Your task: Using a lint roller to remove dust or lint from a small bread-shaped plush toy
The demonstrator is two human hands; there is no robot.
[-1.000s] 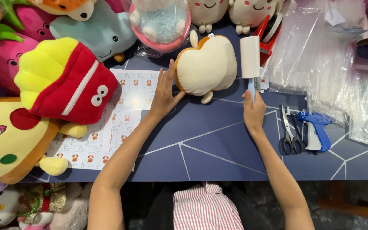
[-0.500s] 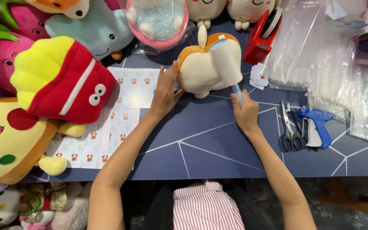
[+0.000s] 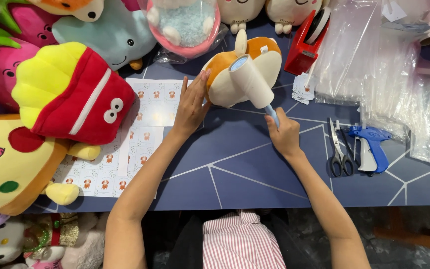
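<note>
A cream and orange plush toy (image 3: 235,74) stands tipped on the dark blue table (image 3: 255,174), its left side steadied by the flat fingers of my left hand (image 3: 191,107). My right hand (image 3: 284,134) grips the blue handle of a white lint roller (image 3: 251,82), whose roll lies against the front of the plush. Sticker sheets (image 3: 140,129) with small printed figures lie under and beside my left forearm.
A red and yellow fries plush (image 3: 70,94), a pizza plush (image 3: 6,159) and several other plush toys crowd the left and back. Scissors (image 3: 339,149) and a blue tagging gun (image 3: 372,147) lie right, beside clear plastic bags (image 3: 389,65). A red tape dispenser (image 3: 307,42) stands behind.
The plush toy has been tipped up from lying flat. My right hand swung the lint roller left from beside the plush onto its front. My left hand stays on its left side.
</note>
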